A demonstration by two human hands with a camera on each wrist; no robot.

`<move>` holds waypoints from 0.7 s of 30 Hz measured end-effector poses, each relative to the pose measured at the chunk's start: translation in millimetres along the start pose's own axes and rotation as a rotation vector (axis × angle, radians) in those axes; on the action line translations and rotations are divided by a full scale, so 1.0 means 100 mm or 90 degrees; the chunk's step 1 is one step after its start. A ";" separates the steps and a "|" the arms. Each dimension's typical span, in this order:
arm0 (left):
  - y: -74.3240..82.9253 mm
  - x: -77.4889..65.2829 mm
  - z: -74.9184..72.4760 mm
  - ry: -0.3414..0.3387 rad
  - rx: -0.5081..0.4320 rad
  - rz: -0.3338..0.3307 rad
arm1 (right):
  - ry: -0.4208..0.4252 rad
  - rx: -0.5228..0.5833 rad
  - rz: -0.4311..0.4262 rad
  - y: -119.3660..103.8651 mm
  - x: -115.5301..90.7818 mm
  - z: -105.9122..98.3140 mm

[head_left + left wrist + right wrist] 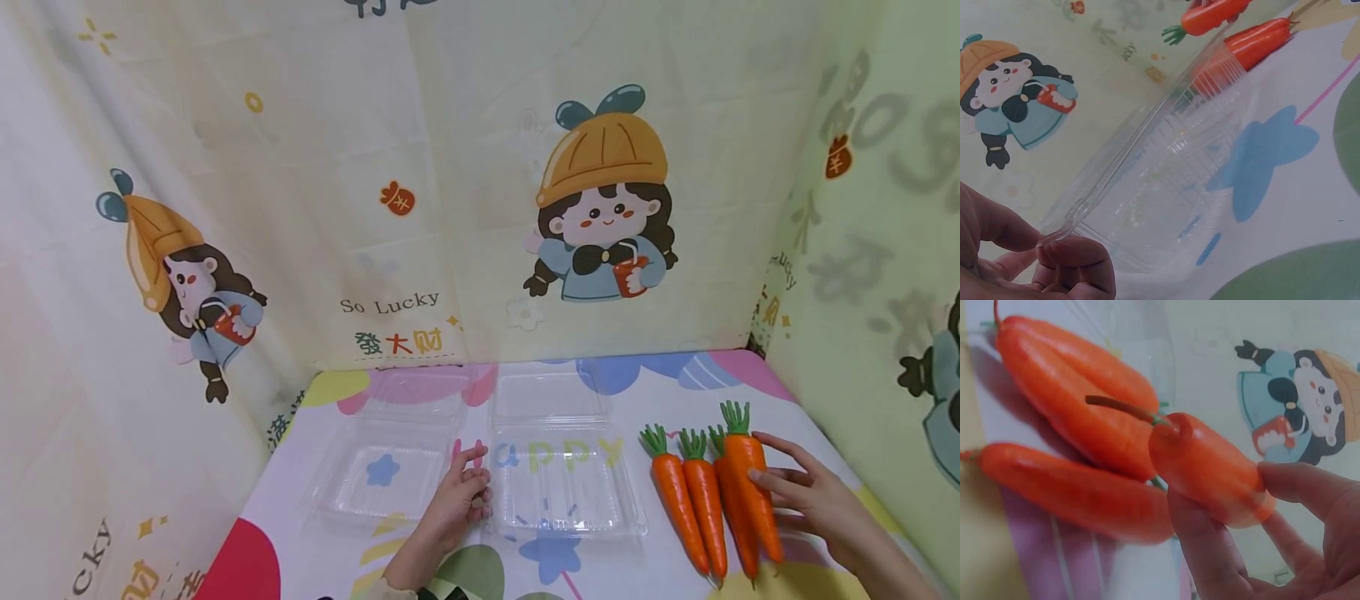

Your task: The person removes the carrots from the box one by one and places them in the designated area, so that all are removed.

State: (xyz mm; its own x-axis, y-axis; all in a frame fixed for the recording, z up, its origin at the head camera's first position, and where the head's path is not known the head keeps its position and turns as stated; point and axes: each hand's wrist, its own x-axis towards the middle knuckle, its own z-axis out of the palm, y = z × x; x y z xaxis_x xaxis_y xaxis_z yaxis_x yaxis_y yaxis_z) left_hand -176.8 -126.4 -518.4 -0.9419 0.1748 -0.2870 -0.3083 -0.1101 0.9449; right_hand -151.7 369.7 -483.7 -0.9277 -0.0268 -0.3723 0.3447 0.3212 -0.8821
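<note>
My right hand (817,496) holds an orange toy carrot (748,475) with a green top, thumb and fingers on either side of its body. In the right wrist view this carrot (1197,472) points its thin root end toward the camera, above the others. Three more carrots (677,508) lie side by side beneath and left of it. With thumb and curled fingers, my left hand (456,497) pinches the left edge of a clear plastic clamshell box (551,496). That box lies open, its lid (551,396) folded back toward the wall.
A second clear clamshell box (386,500) lies open left of my left hand. The table has a colourful printed cover (240,550). Cream curtains (465,167) with cartoon prints enclose the back and both sides.
</note>
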 end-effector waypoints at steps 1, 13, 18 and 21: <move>0.00 0.00 0.00 0.000 0.001 0.001 | 0.005 -0.002 0.002 0.01 0.00 -0.01; 0.01 -0.02 0.00 0.003 -0.001 -0.001 | 0.058 -0.049 0.041 0.13 0.07 -0.08; 0.00 -0.02 0.00 0.002 -0.004 0.001 | 0.075 -0.064 0.057 0.16 0.10 -0.07; 0.00 -0.01 0.01 0.002 0.001 0.000 | 0.083 -0.078 0.065 0.18 0.11 -0.08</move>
State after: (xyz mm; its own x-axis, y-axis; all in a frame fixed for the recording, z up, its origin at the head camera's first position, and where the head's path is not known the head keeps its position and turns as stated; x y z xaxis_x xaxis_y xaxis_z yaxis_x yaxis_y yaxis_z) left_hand -175.1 -125.3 -518.1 -0.9424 0.1710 -0.2875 -0.3081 -0.1092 0.9451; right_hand -156.5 382.9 -501.2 -0.9020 0.1320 -0.4110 0.4258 0.4294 -0.7964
